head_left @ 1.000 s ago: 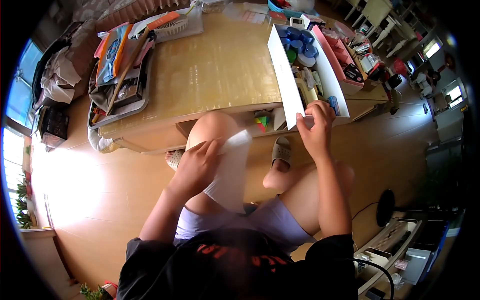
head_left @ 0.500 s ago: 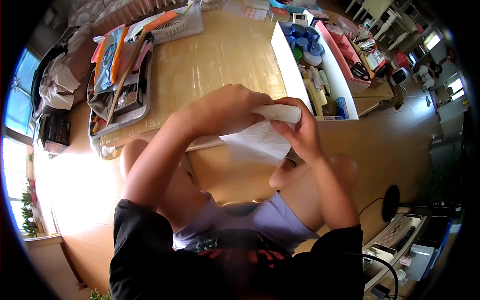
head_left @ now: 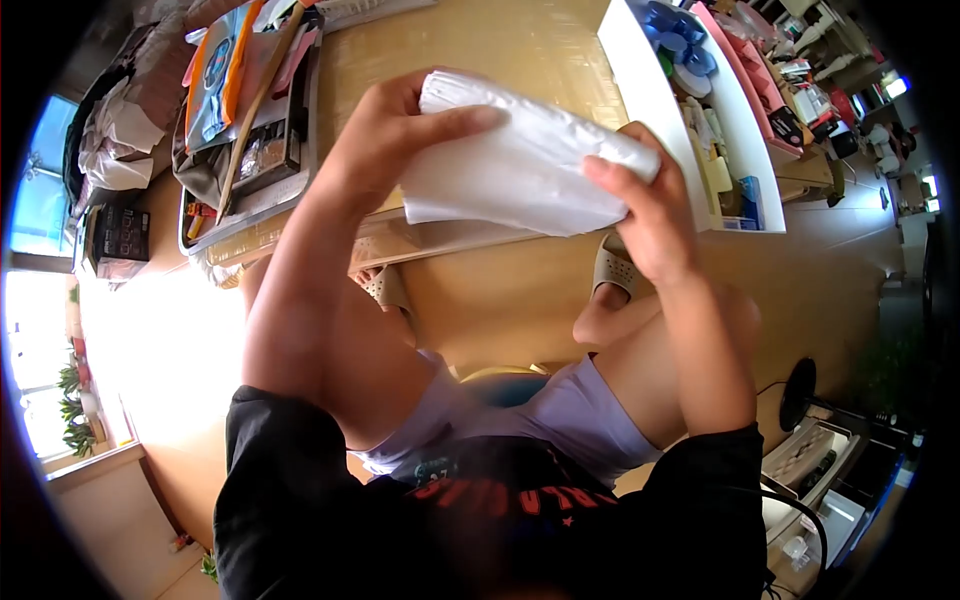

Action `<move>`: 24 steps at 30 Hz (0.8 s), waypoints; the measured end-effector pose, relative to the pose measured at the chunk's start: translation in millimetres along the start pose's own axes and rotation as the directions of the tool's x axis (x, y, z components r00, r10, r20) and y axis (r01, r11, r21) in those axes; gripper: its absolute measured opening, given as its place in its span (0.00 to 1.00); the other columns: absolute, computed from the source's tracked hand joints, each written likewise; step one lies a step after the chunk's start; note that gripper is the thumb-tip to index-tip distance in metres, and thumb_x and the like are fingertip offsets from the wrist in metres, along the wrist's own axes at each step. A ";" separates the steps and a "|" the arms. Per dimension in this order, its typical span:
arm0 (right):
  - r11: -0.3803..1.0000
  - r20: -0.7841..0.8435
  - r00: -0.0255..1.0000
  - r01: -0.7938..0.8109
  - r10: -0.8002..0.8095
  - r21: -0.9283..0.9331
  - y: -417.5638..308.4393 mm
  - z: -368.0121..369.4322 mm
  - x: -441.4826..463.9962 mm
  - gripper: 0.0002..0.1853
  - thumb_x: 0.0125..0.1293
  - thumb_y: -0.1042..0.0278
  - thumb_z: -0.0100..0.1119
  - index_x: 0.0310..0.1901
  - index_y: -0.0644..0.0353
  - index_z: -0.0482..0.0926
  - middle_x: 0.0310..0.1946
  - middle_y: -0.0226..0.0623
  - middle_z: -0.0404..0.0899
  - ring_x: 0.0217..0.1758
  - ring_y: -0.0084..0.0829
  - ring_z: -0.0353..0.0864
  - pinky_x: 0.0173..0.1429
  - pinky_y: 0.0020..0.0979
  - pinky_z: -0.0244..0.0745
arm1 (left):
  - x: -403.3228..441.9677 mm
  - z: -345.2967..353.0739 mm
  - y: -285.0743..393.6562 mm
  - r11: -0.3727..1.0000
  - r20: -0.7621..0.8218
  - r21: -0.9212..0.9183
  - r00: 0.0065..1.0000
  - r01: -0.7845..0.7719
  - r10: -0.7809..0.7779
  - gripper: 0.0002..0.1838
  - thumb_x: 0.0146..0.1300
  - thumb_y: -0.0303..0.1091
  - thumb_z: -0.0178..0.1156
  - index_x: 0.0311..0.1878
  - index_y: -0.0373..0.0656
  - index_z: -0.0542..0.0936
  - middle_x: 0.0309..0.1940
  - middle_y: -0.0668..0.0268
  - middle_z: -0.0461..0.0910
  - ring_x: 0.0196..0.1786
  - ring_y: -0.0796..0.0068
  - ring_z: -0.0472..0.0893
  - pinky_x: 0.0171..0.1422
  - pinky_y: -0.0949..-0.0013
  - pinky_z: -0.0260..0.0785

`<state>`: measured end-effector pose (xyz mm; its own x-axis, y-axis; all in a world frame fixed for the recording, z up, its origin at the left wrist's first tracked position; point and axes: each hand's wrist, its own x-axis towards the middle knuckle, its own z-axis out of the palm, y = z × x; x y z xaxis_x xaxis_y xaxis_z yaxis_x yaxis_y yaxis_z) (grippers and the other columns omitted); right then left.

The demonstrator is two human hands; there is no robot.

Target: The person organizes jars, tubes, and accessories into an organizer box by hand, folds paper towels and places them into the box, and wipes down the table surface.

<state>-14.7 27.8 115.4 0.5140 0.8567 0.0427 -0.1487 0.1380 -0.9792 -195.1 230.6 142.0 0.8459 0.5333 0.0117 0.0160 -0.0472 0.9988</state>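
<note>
Between both hands, above the table's near edge, stretches a white roll (head_left: 545,125) of thin, soft sheet. A loose flap (head_left: 500,190) hangs down from it towards me; whether it is paper or plastic I cannot tell. My left hand (head_left: 390,130) grips the roll's left end, thumb on the near side and fingers hidden behind. At the right end, my right hand (head_left: 652,210) is closed around it, its thumb pressed on the front. The roll tilts down slightly to the right.
A grey tray (head_left: 190,240) with packets and a wooden stick (head_left: 258,105) lies on the table's left. To the right stand a white box (head_left: 770,200) with blue-lidded containers and a pink box (head_left: 735,55). My slippered feet (head_left: 612,268) are below the table edge.
The left hand has moved left to the roll's far end, so its full length now shows. Both hands and the roll are higher in view. My view has shifted downward.
</note>
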 end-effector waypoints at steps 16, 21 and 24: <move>0.977 0.005 0.996 0.084 -0.085 -0.194 -48.6 19.2 -2.7 0.20 0.65 0.68 0.71 0.56 0.69 0.83 0.44 0.39 0.89 0.47 0.25 0.87 0.59 0.27 0.79 | -15.5 15.7 0.9 0.969 0.100 -0.246 0.993 -0.032 0.058 0.26 0.64 0.38 0.77 0.60 0.33 0.82 0.49 0.60 0.88 0.52 0.73 0.86 0.60 0.67 0.79; 0.977 0.129 0.981 0.162 -0.144 -0.142 -25.2 0.5 -1.0 0.20 0.68 0.71 0.70 0.60 0.67 0.82 0.53 0.37 0.86 0.54 0.23 0.84 0.62 0.26 0.78 | -24.2 23.0 6.1 0.991 0.026 -0.130 1.000 -0.012 0.016 0.20 0.66 0.36 0.76 0.56 0.36 0.85 0.45 0.63 0.89 0.45 0.75 0.87 0.53 0.69 0.80; 0.996 0.123 0.989 0.083 -0.085 0.024 -16.2 -4.7 -4.7 0.20 0.70 0.73 0.69 0.61 0.66 0.81 0.55 0.37 0.86 0.54 0.22 0.85 0.62 0.26 0.80 | -22.9 27.4 -5.6 0.992 0.024 -0.112 0.998 -0.063 0.066 0.16 0.68 0.35 0.74 0.55 0.38 0.86 0.44 0.66 0.89 0.45 0.80 0.86 0.51 0.72 0.80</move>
<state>-10.7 19.1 130.2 0.4166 0.8966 0.1502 -0.1256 0.2204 -0.9673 -200.0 195.5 134.9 0.8577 0.5086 0.0761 -0.0968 0.0144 0.9952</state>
